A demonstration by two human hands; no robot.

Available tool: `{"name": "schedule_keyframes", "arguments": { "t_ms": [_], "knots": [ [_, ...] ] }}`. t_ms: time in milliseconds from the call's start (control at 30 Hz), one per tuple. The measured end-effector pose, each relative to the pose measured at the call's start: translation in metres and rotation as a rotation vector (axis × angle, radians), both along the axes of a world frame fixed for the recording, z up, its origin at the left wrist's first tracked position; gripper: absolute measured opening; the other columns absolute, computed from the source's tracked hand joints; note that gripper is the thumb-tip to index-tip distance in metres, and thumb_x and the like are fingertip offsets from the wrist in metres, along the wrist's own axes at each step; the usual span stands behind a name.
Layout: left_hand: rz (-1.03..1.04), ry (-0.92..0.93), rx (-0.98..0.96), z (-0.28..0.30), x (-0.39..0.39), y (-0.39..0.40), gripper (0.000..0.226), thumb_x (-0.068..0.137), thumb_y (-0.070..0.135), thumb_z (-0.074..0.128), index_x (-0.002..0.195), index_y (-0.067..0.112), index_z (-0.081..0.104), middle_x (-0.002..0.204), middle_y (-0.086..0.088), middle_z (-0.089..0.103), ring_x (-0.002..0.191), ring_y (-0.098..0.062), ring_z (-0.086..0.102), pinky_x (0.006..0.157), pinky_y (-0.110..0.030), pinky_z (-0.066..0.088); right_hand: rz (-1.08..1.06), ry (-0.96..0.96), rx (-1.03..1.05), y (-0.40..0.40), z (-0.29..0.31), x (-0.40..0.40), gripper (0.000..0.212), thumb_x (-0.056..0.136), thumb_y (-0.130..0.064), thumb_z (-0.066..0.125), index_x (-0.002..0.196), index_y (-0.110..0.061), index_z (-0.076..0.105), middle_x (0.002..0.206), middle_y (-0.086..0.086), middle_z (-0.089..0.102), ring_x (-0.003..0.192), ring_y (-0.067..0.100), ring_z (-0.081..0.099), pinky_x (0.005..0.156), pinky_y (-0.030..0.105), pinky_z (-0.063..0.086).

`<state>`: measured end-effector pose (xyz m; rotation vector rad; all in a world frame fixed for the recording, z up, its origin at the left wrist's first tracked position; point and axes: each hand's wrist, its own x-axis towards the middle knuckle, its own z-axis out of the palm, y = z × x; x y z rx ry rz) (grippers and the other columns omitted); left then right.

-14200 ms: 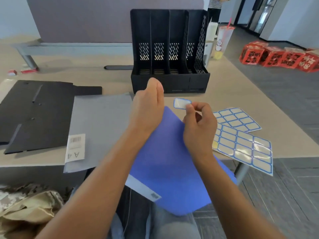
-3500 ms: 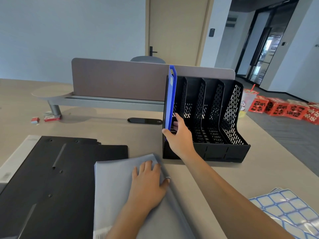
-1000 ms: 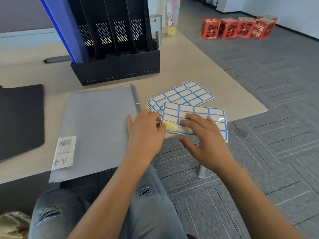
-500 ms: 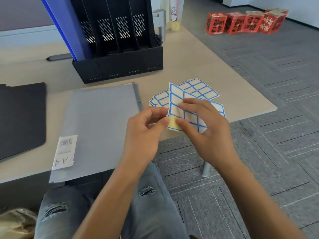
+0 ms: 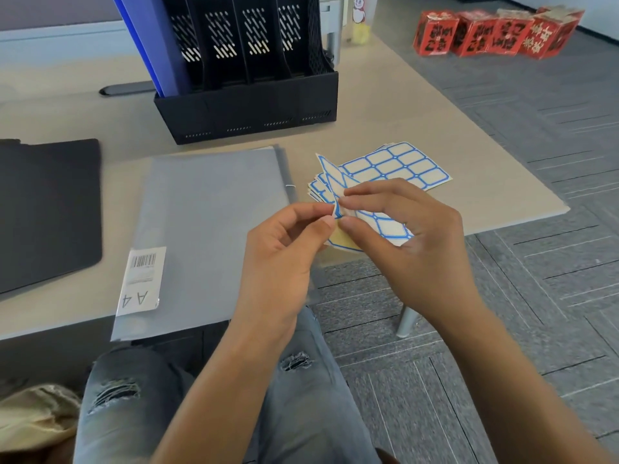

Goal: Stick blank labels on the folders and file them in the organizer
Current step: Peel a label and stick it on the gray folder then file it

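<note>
A grey folder [image 5: 207, 229] with an A4 barcode sticker lies flat on the desk in front of me. Just right of it I hold a sheet of blue-bordered blank labels [image 5: 385, 224] above the desk edge. My right hand [image 5: 412, 242] grips the sheet and my left hand [image 5: 284, 249] pinches its bent-up left part between thumb and forefinger. More label sheets [image 5: 402, 165] lie stacked on the desk behind. The black organizer [image 5: 248, 78] stands at the back, with a blue folder [image 5: 154, 45] upright in its leftmost slot.
A black board [image 5: 47, 209] lies at the left of the desk [image 5: 402, 105]. A drink cup [image 5: 360, 15] stands behind the organizer. Red boxes [image 5: 495, 31] sit on the floor at the far right. The desk edge runs just under my hands, my knees below.
Both hands lifted the top label sheet off the stack. It is bent more now, and my left fingers pinch its edge. Earlier, the blue folder was labelled and slid into the organizer.
</note>
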<state>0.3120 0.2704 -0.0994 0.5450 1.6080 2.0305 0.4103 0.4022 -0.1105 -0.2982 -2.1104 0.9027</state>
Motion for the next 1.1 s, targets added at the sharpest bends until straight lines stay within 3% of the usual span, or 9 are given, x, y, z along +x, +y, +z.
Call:
{"name": "schedule_keyframes", "arguments": {
  "t_ms": [100,267,333,533,933,1000,1100],
  "knots": [
    [-0.002,-0.002,0.01,0.001,-0.001,-0.002,0.018,0.094,0.001,0.066,0.091,0.015,0.077,0.089,-0.003,0.077,0.086,-0.013,0.069,0.086,-0.032,0.057,0.018,-0.007,0.006,-0.003,0.002,0.0,0.017,0.094,-0.015,0.081,0.111,-0.012,0.082,0.112,-0.003,0.077,0.11,0.009,0.072,0.098,0.026,0.053],
    [-0.005,-0.007,0.012,0.0,-0.003,-0.005,0.021,0.093,0.004,0.068,0.086,0.02,0.08,0.094,-0.007,0.078,0.091,-0.018,0.07,0.099,-0.044,0.054,-0.013,-0.04,-0.029,-0.007,0.005,0.002,0.01,0.094,-0.02,0.081,0.104,-0.019,0.082,0.103,-0.014,0.079,0.104,0.005,0.073,0.095,0.029,0.054],
    [-0.005,-0.005,0.01,-0.001,-0.002,-0.006,0.019,0.092,0.004,0.069,0.087,0.019,0.079,0.094,-0.007,0.078,0.091,-0.018,0.07,0.097,-0.042,0.055,-0.017,-0.058,-0.043,-0.008,0.006,0.002,0.009,0.093,-0.02,0.082,0.102,-0.021,0.082,0.102,-0.016,0.079,0.103,0.004,0.074,0.094,0.029,0.054],
    [-0.024,0.102,-0.012,0.002,-0.002,-0.009,0.015,0.091,0.0,0.07,0.093,0.012,0.079,0.089,0.0,0.08,0.084,-0.006,0.072,0.08,-0.018,0.053,0.005,-0.058,-0.018,-0.004,0.009,0.005,0.006,0.092,-0.017,0.083,0.098,-0.017,0.082,0.097,-0.011,0.079,0.097,0.006,0.074,0.092,0.033,0.055],
    [-0.066,0.205,-0.03,0.004,-0.002,-0.008,0.019,0.088,-0.002,0.072,0.094,0.015,0.079,0.088,-0.003,0.08,0.082,-0.009,0.072,0.078,-0.018,0.054,-0.019,-0.042,0.089,0.0,0.014,0.01,0.005,0.093,-0.016,0.079,0.096,-0.018,0.082,0.096,-0.014,0.078,0.095,0.004,0.073,0.09,0.044,0.056],
    [-0.066,0.222,-0.036,0.004,-0.003,-0.007,0.021,0.088,-0.003,0.072,0.094,0.016,0.079,0.087,-0.002,0.08,0.081,-0.008,0.073,0.077,-0.017,0.054,-0.017,-0.052,0.081,0.0,0.014,0.01,0.004,0.094,-0.016,0.078,0.096,-0.018,0.082,0.095,-0.012,0.078,0.094,0.005,0.073,0.089,0.041,0.056],
    [-0.068,0.255,-0.055,0.002,-0.005,-0.008,0.025,0.089,-0.005,0.071,0.092,0.018,0.079,0.086,0.0,0.079,0.081,-0.008,0.073,0.077,-0.018,0.054,-0.019,-0.089,0.011,-0.001,0.016,0.011,0.005,0.092,-0.015,0.079,0.093,-0.019,0.081,0.092,-0.013,0.078,0.092,0.003,0.073,0.087,0.025,0.054]
  ]
}}
